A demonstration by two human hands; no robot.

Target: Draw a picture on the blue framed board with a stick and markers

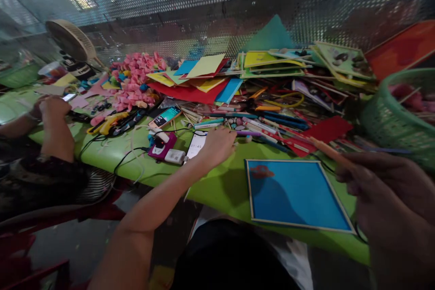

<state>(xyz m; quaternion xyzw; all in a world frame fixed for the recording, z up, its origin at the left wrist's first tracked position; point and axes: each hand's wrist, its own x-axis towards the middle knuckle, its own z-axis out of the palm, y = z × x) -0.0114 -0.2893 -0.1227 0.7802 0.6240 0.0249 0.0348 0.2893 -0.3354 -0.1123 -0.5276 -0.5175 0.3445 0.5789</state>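
Observation:
My right hand (384, 186) is closed around a slim orange pen-like stick (331, 153), whose far end points left above the blue board. Blur hides its exact kind. Below it lies a blue rectangular board (295, 195) framed with thin pale strips, with a small brownish shape (261, 171) at its upper left. My left hand (219, 145) reaches over the table edge, palm down, its fingers loosely bent and apart from a firm grip. Beside its fingertips is a purple marker (249, 133), among scattered pens (265, 126). A phone (196, 144) showing a timer lies partly under that wrist.
Behind the pens are stacked coloured sheets (204, 84) and framed cards (272, 61). A green basket (387, 113) stands at right. Pink folded pieces (136, 77) are heaped left of centre. A purple power strip (161, 147) trails cables. Another person's hands (56, 106) work at far left.

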